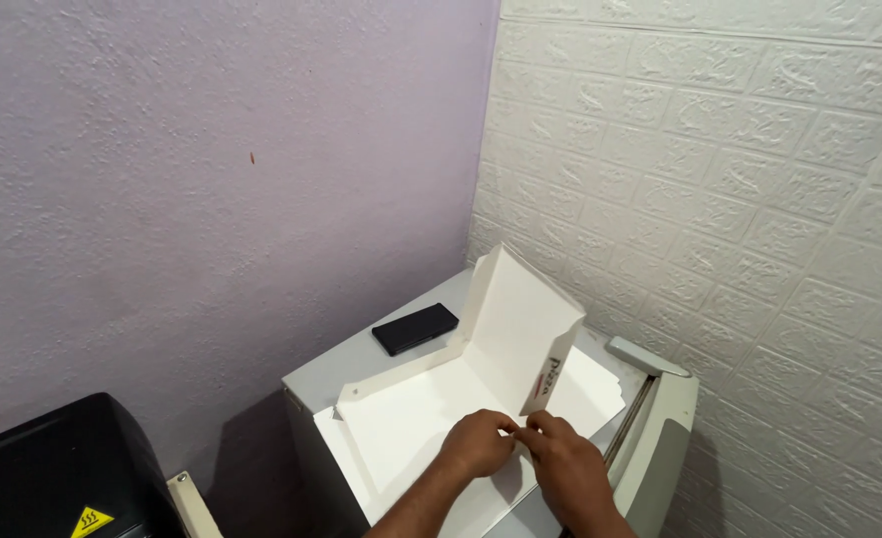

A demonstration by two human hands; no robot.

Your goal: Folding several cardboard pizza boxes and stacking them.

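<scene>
A flat white cardboard box blank [431, 418], one panel folded upright, lies on top of a grey machine [361, 374] in the wall corner. The left hand [479, 443] and right hand [563, 460] pinch its near flap together, fingertips apparently meeting. Uneven pressure could crease the flap crooked. A black phone [416, 328] lies behind, apart.
</scene>
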